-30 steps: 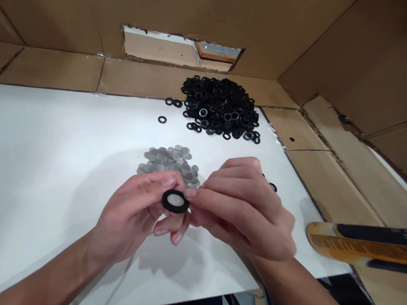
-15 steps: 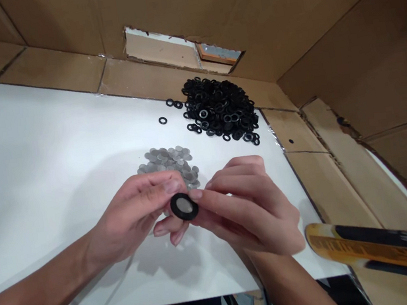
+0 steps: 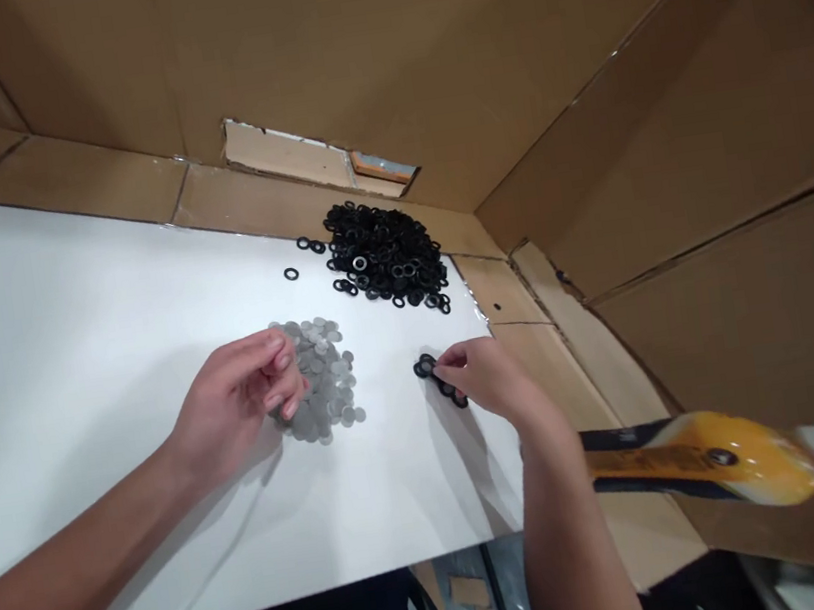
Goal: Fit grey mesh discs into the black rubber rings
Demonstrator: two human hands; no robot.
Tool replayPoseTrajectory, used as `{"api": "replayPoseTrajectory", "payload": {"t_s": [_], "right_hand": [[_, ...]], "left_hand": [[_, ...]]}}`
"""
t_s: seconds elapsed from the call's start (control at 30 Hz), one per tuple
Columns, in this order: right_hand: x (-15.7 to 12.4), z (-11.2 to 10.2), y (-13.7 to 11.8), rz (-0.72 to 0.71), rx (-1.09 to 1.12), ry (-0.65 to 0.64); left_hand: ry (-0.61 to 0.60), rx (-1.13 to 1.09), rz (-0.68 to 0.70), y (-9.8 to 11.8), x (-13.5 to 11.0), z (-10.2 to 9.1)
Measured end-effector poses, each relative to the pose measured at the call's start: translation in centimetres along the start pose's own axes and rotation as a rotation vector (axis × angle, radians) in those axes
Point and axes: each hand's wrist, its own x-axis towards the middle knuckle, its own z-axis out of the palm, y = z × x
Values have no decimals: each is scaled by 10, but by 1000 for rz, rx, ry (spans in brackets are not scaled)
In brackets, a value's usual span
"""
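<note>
My left hand (image 3: 234, 395) hovers at the left side of a pile of thin grey mesh-like discs (image 3: 323, 382). Its fingers are curled in with the thumb against them, and whatever they may hold is hidden. On the right part of the white table, my right hand (image 3: 485, 375) pinches a black rubber washer (image 3: 427, 366) with a grey centre at its fingertips. That washer lies among a small group of black washers (image 3: 460, 400), partly covered by the hand.
A large heap of black washers (image 3: 389, 252) lies at the back of the white table (image 3: 75, 311). One loose washer (image 3: 292, 274) sits left of it. Cardboard walls (image 3: 309, 36) enclose the back and right. An orange-and-black long object (image 3: 701, 455) is at the right, beyond my forearm.
My hands have parted. My right hand has carried the black washer with its grey centre rightward and down to the small group. My left hand has moved left, its fingers curled. The view has shifted.
</note>
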Motion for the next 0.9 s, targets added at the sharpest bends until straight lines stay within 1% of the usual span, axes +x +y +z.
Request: {"api": "replayPoseTrajectory", "payload": {"t_s": [0.07,0.13,0.2,0.3,0.4,0.5,0.57,0.63,0.73,0.8,0.9], "right_hand": [[7,0,8,66,-75,-67],[14,-6,7,111,-136,-81],[24,-16,-1,114,-186,-38],[48,-21,-22,20,-223,69],[73,-9,-41,-93,-233,126],[88,8,-49,-124,-244,152],[92,14,-49,-138,-242,173],[94,15,-49,-166,-229,185],[88,9,-51,-239,-179,187],[76,7,-57,-303,-115,182],[44,10,-74,-448,35,134]], "left_hand": [[-3,-2,8,-4,-1,1],[11,-15,29,-8,0,1],[26,-28,44,-9,2,0],[34,-29,59,-9,4,-1],[50,-28,86,-6,5,-2],[72,-24,114,-6,6,-2],[79,-13,125,-6,7,-2],[82,6,129,-7,7,-1],[90,59,138,-7,8,-1],[121,126,157,-9,9,-2],[199,281,203,-13,11,-6]]}}
